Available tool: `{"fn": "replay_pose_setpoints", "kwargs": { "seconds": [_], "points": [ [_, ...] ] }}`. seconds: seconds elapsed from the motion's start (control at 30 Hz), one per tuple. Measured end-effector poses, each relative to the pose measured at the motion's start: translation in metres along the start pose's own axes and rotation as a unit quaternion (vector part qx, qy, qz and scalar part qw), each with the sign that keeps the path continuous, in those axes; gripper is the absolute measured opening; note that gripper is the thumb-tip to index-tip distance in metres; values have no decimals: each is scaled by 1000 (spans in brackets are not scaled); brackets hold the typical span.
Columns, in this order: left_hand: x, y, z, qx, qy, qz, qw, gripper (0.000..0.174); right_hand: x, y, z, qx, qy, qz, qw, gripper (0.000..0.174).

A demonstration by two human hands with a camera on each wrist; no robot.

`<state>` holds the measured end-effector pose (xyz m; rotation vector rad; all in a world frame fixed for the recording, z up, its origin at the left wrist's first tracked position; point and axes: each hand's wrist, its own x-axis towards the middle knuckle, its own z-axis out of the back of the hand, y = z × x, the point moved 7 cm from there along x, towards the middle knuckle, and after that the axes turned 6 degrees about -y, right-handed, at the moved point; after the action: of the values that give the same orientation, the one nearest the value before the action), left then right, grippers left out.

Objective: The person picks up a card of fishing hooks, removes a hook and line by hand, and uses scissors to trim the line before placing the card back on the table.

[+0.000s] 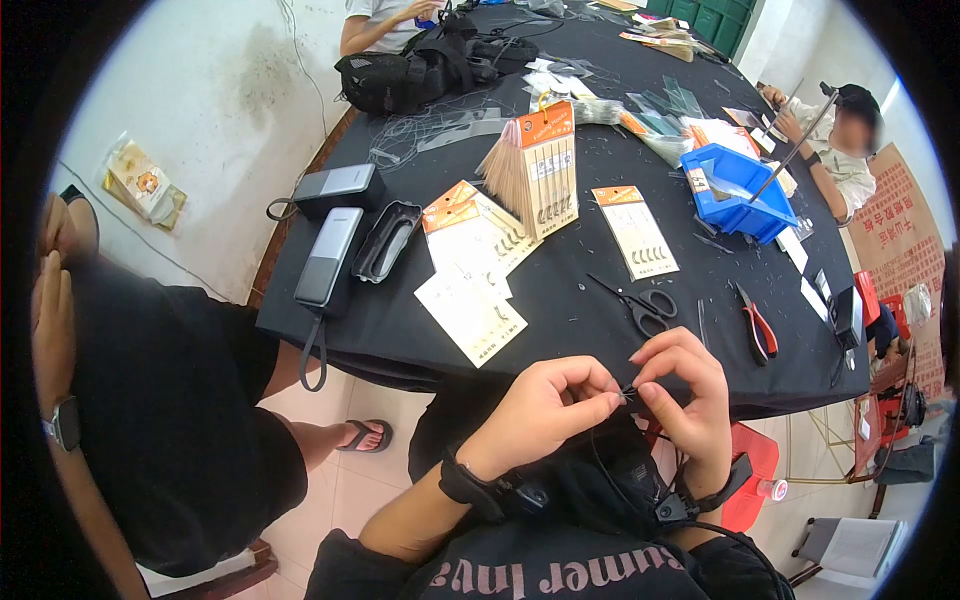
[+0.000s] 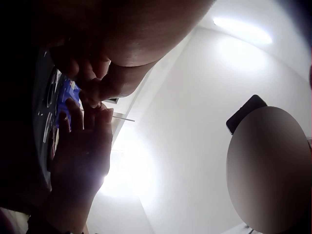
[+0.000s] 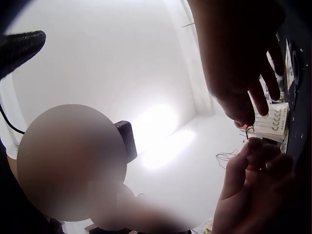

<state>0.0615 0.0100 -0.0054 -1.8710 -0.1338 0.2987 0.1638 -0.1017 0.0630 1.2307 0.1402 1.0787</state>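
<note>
In the head view, both hands meet just in front of the table's near edge. My left hand (image 1: 550, 408) pinches a small dark fish hook (image 3: 249, 130) between thumb and forefinger. From the other side, my right hand (image 1: 692, 392) pinches at the same hook with thumb and forefinger, its other fingers spread. The right wrist view shows the hook's dark curve between the two hands' fingertips. Beyond the hands lie black scissors (image 1: 634, 302) and red-handled pliers (image 1: 764, 340). A card with several hooks (image 1: 637, 235) lies farther back on the black tablecloth (image 1: 560, 300).
Loose hook cards (image 1: 470, 318) lie left of a standing fan of cards (image 1: 552, 170). Power banks (image 1: 330, 262) and an open black case (image 1: 388, 243) sit at the left edge. A blue bin (image 1: 765, 222) stands back right. Other people are around the table.
</note>
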Motion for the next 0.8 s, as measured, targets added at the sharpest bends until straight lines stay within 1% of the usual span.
{"fn": "replay_pose_setpoints", "kwargs": {
  "seconds": [0.13,0.33,0.5,0.8],
  "points": [
    [0,-3,-1,24,-12,-8,1000,8,-1,-5,-3,-1,11,-18,1000,11],
    [0,-1,1,47,-19,-11,999,8,0,-4,-4,-4,11,-12,1000,11],
    [0,0,0,46,-12,-16,999,8,0,-4,-4,-30,-1,-1,1000,11],
    [0,-2,1,86,-22,-24,996,10,-1,-5,-4,-59,-3,15,998,12]
  ]
}}
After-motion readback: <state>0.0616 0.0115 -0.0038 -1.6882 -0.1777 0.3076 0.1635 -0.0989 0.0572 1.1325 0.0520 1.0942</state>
